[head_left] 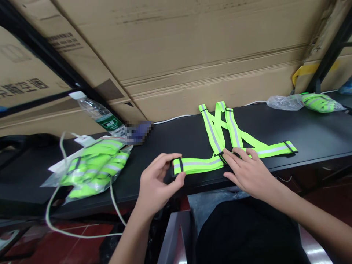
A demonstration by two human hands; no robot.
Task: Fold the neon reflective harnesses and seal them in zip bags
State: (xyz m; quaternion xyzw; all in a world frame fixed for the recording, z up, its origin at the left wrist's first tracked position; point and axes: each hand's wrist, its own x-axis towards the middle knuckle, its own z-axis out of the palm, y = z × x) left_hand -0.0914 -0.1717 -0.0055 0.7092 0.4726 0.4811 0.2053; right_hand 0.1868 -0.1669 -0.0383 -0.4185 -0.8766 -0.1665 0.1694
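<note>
Holding the left end of a yellow-green reflective harness (211, 132) in the left hand (158, 183): thumb at the lower edge, fingers at the upper, closed across the band's width beside a black slider (181, 164). Right hand (247, 170) laid over the strap junction near the middle, fingers slightly bent, thumb apart; cannot tell whether its fingertips pinch anything. Harness lies on the black table (176, 141), near the front edge; its upper straps (233, 128) run toward the cardboard (192, 47) behind, and the lower band (271, 150) extends past the right hand to a second black slider (289, 146). Left side, well apart: a clear bag of similar straps (95, 167), a white cable (50, 216) drooping over the table edge, a green-labelled bottle (108, 121). Far right: another bagged yellow-green bundle (321, 102) beside crumpled clear plastic (284, 102)
</note>
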